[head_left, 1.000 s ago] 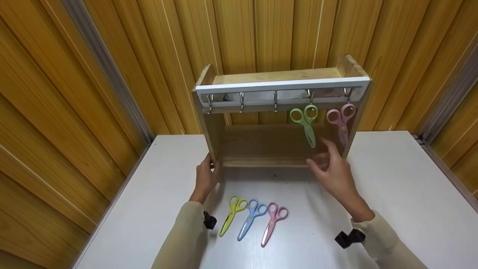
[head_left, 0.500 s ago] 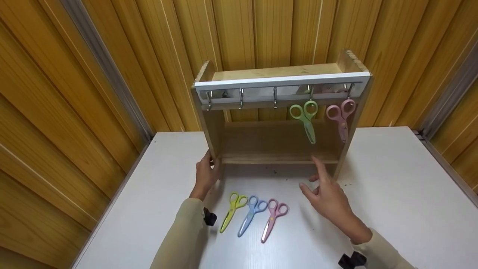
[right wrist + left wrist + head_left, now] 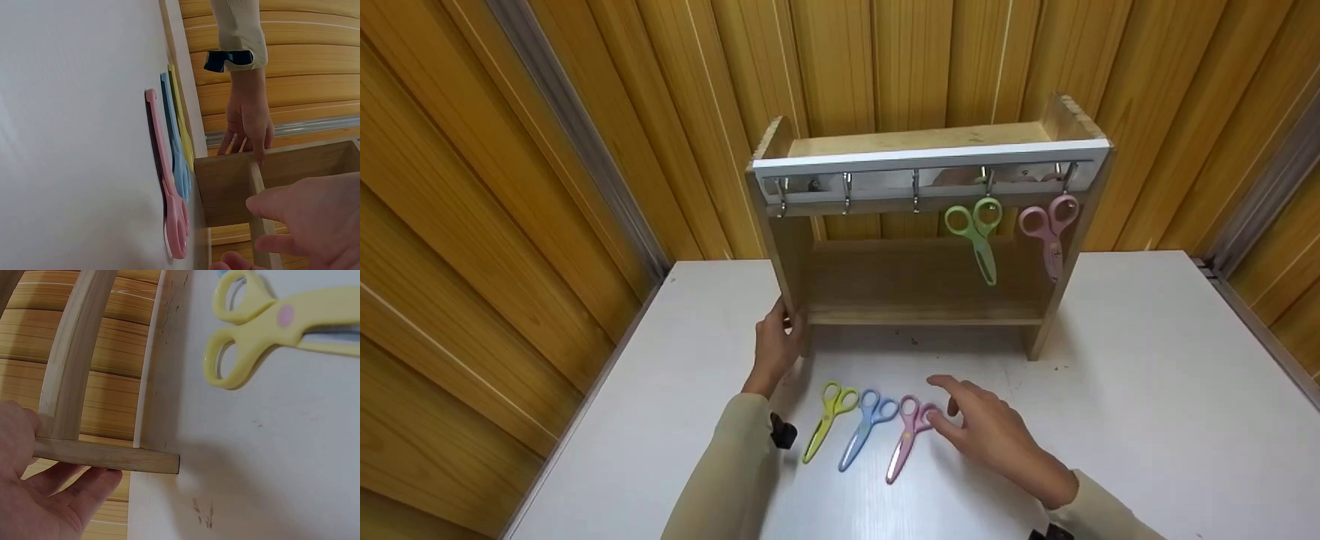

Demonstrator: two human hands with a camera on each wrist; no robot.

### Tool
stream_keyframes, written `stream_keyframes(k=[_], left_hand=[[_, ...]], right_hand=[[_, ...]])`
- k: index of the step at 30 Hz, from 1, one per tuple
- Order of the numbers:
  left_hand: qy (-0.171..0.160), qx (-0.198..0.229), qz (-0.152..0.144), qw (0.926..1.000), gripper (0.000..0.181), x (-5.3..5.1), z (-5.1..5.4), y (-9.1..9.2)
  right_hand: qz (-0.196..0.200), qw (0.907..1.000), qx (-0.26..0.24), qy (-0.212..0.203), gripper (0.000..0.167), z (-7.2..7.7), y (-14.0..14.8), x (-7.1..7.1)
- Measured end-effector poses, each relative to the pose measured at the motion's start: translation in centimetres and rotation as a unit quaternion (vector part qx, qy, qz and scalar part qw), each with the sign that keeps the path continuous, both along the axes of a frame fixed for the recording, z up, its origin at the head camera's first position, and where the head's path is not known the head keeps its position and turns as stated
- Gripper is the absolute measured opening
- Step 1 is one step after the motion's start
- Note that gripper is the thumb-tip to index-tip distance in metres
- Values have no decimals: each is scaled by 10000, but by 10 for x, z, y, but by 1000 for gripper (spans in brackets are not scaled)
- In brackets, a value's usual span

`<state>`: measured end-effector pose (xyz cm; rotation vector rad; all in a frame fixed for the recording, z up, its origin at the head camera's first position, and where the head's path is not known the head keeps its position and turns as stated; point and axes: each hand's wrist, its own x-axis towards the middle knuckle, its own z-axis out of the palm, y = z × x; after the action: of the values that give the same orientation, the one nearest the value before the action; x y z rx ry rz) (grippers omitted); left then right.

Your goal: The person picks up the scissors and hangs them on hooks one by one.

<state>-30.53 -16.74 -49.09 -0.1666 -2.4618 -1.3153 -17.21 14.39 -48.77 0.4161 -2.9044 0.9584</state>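
Observation:
My left hand (image 3: 774,349) grips the lower left side panel of a small wooden rack (image 3: 922,319); in the left wrist view its fingers (image 3: 93,492) lie on one side of the board. Beside the handles of the pink scissors (image 3: 906,435), my right hand (image 3: 990,427) hovers with fingers spread, holding nothing. Left of these lie blue scissors (image 3: 866,431) and yellow scissors (image 3: 829,424) in a row on the table. From metal hooks on the rack hang green scissors (image 3: 979,232) and a second pair of pink scissors (image 3: 1046,232).
A white strip (image 3: 885,157) along the rack's top front carries several hooks, the three on the left bearing nothing. The white table (image 3: 1155,360) extends to both sides of the rack. Wood-look walls (image 3: 915,67) stand behind and beside it.
My right hand has left the rack's lower right part and come down towards me, to the pink scissors on the table. The left hand stays on the side panel.

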Motion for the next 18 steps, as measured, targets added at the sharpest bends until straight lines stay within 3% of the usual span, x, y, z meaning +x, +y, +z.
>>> stream_keyframes(k=[8, 18], left_hand=[[23, -2, -7, 10000, 43, -2, 0, 0], [174, -8, -19, 9998, 43, -1, -1, 0]], right_hand=[[630, 9971, -16, -421, 39, -10, -18, 6], [1153, 9904, 759, -78, 39, -24, -30, 19]])
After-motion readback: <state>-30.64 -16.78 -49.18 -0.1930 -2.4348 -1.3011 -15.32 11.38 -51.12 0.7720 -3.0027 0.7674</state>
